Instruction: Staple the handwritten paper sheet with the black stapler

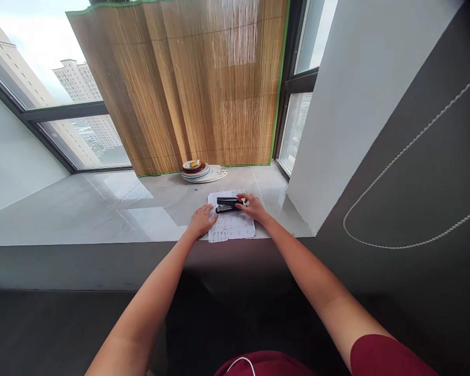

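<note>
Sheets of paper point(235, 228) covered in handwriting lie at the front edge of the window ledge. Over their upper part is a black stapler point(227, 204) with a bit of red at its right end, its jaws pointing left. My right hand point(252, 206) grips the stapler's right end between thumb and fingers. At the left edge of the paper my left hand point(202, 220) rests flat, fingers spread and thumb on the sheet, close to the stapler's left end but apart from it.
A stack of plates point(196, 171) stands at the back of the ledge point(168, 203), below a bamboo blind point(203, 89). The wall point(337, 104) rises at the right, with a beaded cord point(395, 247) hanging beyond it.
</note>
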Demonstrator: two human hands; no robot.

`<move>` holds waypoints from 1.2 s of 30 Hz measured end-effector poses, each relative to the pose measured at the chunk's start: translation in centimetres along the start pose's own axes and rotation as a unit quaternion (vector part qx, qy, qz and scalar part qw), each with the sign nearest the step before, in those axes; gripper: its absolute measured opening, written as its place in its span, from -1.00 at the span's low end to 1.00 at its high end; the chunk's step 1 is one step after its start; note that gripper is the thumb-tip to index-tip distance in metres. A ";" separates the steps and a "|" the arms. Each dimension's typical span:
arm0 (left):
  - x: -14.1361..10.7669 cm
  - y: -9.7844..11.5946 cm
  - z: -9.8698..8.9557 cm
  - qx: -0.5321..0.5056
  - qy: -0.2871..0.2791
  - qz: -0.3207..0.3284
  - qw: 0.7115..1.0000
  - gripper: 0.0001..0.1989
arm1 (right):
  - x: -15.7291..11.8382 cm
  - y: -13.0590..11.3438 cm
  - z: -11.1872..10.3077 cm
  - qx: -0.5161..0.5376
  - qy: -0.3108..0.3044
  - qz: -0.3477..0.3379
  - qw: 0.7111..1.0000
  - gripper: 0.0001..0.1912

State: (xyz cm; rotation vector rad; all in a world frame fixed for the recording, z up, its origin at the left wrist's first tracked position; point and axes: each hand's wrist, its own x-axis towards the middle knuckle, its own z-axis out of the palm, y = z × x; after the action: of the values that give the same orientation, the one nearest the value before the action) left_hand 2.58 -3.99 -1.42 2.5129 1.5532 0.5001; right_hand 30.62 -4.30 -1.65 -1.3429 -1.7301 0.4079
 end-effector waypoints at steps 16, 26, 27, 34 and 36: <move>0.1 -0.4 -0.8 -0.132 0.010 -0.055 0.990 -0.25 | 0.6 -1.3 -0.3 -0.031 0.059 -0.041 0.997 -0.57; 0.0 -0.4 -1.0 -0.161 0.010 -0.063 0.985 -0.25 | 1.7 -2.2 1.7 -0.071 -0.061 -0.078 0.993 -0.63; 0.0 -0.3 -1.1 -0.179 0.025 -0.065 0.981 -0.24 | 1.6 -2.3 1.7 -0.078 -0.040 -0.087 0.992 -0.64; 0.7 -0.2 -1.8 -0.554 0.159 -0.206 0.791 -0.52 | 0.4 -3.7 0.8 -0.129 -0.007 -0.226 0.966 -0.63; 0.9 -0.4 -1.8 -0.644 0.114 -0.212 0.726 -0.51 | 0.3 -4.0 1.0 -0.146 -0.032 -0.250 0.957 -0.59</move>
State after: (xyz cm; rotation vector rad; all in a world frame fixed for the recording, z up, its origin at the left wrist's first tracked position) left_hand 2.04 -3.10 0.32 1.0142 1.0656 1.2549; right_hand 27.43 -5.21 0.73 -1.0367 -2.1636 -0.0971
